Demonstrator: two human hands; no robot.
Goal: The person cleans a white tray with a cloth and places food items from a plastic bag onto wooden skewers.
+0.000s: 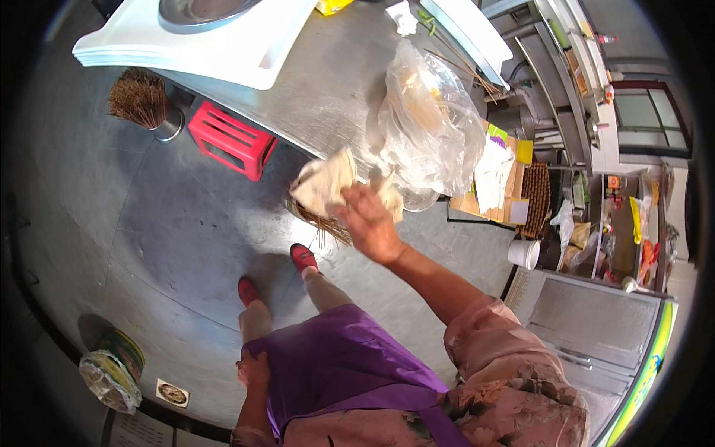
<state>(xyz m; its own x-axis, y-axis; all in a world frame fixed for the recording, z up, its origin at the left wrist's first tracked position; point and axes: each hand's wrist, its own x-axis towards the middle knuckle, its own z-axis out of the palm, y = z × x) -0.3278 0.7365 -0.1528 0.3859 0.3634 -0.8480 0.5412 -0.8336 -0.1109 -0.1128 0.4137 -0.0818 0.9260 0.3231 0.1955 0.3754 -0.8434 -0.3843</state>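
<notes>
My right hand (pixel 368 223) reaches out over the near edge of the steel table (pixel 313 95) and grips a cream-coloured cloth (pixel 327 181). The cloth is blurred and hangs on both sides of my fingers. Just beyond it on the table lies a large heap of clear plastic bags (pixel 427 123). Low at my side, my left hand (pixel 255 369) rests against the purple apron (pixel 335 357) with its fingers curled; whether they hold the fabric is hidden. A bundle of thin brown sticks (pixel 321 219) shows beneath the cloth, partly covered.
White trays (pixel 251 61) bear a metal bowl (pixel 206 8) at the table's far left. Below stand a red plastic stool (pixel 232 139) and a metal container of brown sticks (pixel 167 128). A cardboard box (pixel 491 204), a white bucket (pixel 524 254) and a steel fridge (pixel 592 318) are rightward; a lined bin (pixel 114 369) stands behind left.
</notes>
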